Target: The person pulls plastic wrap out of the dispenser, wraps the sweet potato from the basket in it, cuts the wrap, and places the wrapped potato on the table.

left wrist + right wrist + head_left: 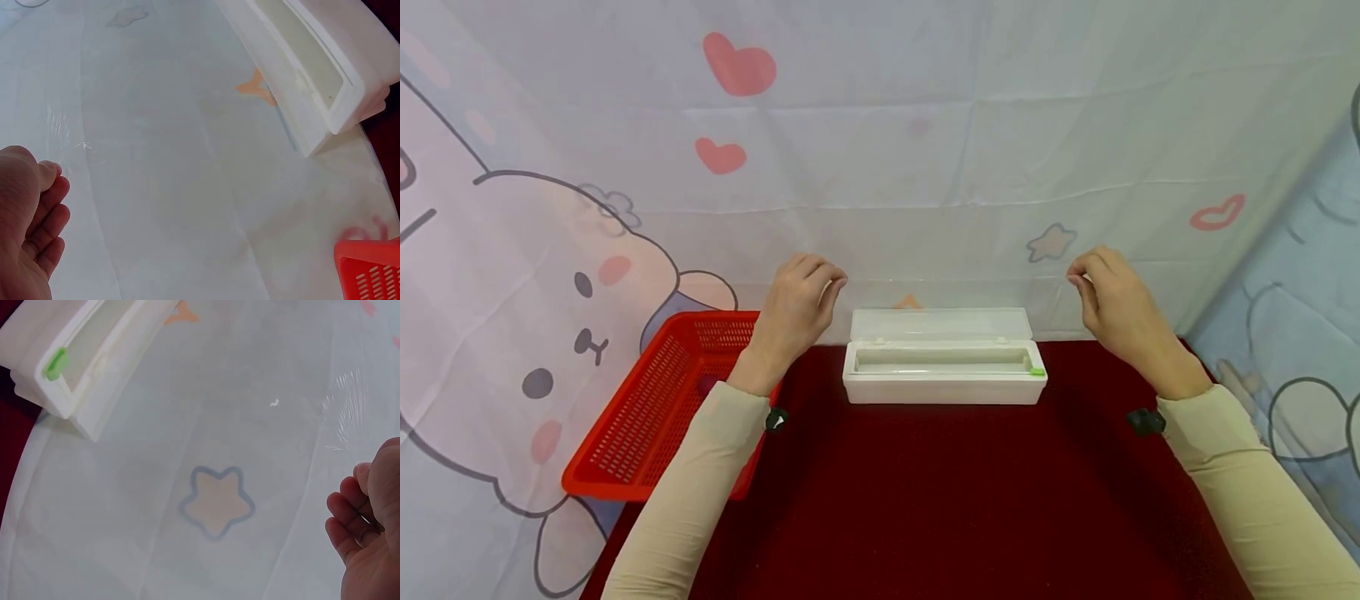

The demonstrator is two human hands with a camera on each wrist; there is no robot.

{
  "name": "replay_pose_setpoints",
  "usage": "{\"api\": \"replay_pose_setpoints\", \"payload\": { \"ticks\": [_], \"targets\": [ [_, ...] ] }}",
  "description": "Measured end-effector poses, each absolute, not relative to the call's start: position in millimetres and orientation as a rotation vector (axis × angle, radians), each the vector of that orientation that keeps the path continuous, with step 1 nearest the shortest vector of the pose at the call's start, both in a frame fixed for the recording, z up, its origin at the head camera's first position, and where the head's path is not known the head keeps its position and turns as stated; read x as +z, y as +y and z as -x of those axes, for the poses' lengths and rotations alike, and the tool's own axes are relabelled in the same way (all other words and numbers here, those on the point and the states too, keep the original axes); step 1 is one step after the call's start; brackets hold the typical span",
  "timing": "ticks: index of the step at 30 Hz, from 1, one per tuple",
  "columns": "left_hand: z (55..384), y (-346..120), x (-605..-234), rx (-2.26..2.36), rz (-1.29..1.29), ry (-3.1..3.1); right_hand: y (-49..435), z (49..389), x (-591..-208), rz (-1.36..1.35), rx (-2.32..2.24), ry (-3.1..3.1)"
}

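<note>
Raised level with each other above the table's back edge, my two hands pinch a clear sheet of cling film between thumb and forefinger. My left hand holds one corner, where creases in the cling film catch the light. At the opposite side my right hand grips another corner, with similar shiny creases beside the fingertips in the right wrist view. Below and between the hands sits a white cling film dispenser, its lid tipped back. A green slide cutter is at the dispenser's right end.
A red perforated basket stands at the left under my left forearm, with a small purplish thing partly visible inside. Dark red cloth covers the table. Behind it hangs a pale printed curtain.
</note>
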State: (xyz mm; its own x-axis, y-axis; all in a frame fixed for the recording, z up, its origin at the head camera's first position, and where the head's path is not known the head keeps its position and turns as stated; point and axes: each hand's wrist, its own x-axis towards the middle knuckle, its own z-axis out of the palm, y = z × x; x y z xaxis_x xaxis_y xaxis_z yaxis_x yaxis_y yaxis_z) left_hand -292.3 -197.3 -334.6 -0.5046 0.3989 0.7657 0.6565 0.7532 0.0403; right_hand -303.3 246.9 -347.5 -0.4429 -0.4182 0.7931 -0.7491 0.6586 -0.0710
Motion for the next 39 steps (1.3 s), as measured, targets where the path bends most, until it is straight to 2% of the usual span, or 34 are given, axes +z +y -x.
{"api": "replay_pose_setpoints", "payload": {
  "ticks": [39],
  "targets": [
    [297, -192, -310, -0.415, 0.816, -2.135, 252, 305, -327, -0.880, 0.534, -2.018]
  ]
}}
